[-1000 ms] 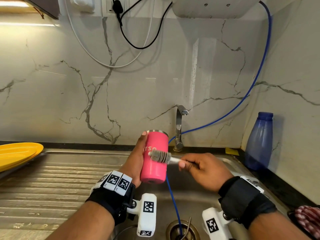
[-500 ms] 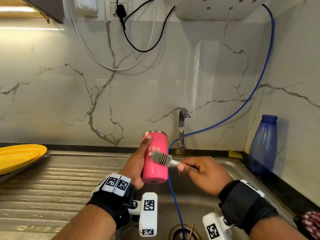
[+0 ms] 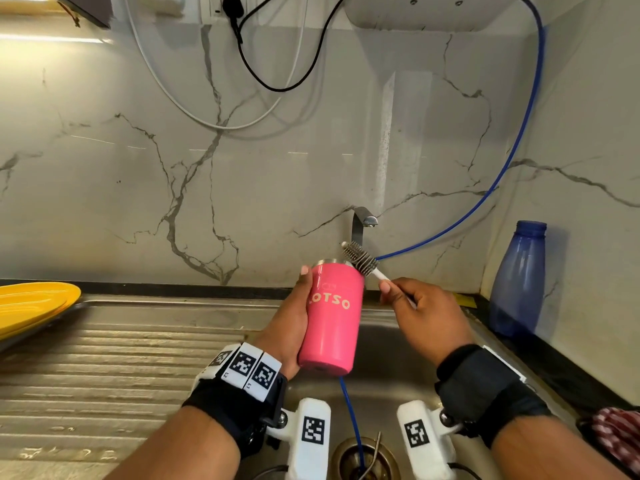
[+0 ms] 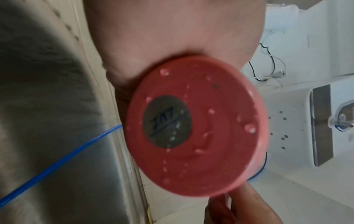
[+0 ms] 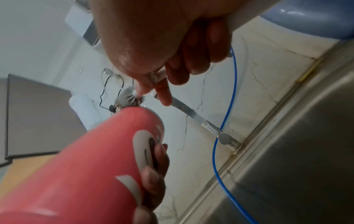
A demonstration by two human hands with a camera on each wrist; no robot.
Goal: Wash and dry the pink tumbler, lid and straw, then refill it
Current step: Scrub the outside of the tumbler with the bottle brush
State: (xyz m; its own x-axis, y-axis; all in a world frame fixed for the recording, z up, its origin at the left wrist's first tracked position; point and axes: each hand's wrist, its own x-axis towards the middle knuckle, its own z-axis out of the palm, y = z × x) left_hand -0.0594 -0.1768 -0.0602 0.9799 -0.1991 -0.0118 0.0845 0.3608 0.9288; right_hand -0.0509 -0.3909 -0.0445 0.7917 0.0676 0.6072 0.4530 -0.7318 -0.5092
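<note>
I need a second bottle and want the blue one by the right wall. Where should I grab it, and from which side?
Judging by its shape, grip the blue bottle round the narrow upper body below the neck, coming from its left, the sink side. It stands upright close to the right wall and corner, so the right and back look blocked, and the lower body is wider.

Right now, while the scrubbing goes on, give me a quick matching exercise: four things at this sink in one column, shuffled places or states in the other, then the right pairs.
Column one:
1. pink tumbler
2. bottle brush
3. blue bottle
4. yellow plate

Column two:
A. stands in the right corner by the wall
B. lies at the far left of the draining board
C. gripped by the left hand over the sink
D. bristles at the tumbler's rim, handle pinched by the right hand

Pairs: 1-C, 2-D, 3-A, 4-B
</note>
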